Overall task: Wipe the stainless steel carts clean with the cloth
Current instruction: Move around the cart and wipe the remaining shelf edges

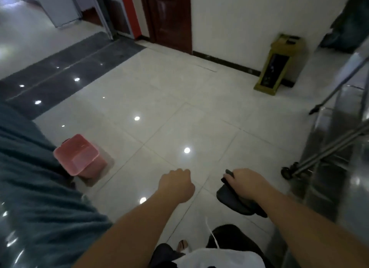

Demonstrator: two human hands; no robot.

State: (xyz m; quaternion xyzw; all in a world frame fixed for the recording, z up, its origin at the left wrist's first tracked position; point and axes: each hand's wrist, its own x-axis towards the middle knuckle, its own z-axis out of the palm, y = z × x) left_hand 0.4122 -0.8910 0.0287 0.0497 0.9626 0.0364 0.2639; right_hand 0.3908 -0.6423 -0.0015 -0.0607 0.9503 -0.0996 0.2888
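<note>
My right hand [247, 182] is closed on a dark grey cloth [229, 197] that hangs below the fingers, above the floor. To its left, my left hand [176, 184] is curled into a fist with nothing in it. A stainless steel cart [329, 147] stands along the right edge, with shiny side panels, slanted tube rails and a small black wheel [287, 171]. The cloth is left of the cart and apart from it. At the left edge a teal, shiny surface [30, 187] fills the corner; I cannot tell what it is.
A pink plastic bucket [79, 155] sits on the glossy white tile floor at the left. A gold waste bin [279, 61] stands against the far white wall. A dark wooden door [169, 17] is at the back, with a dark floor strip [69, 67] before it.
</note>
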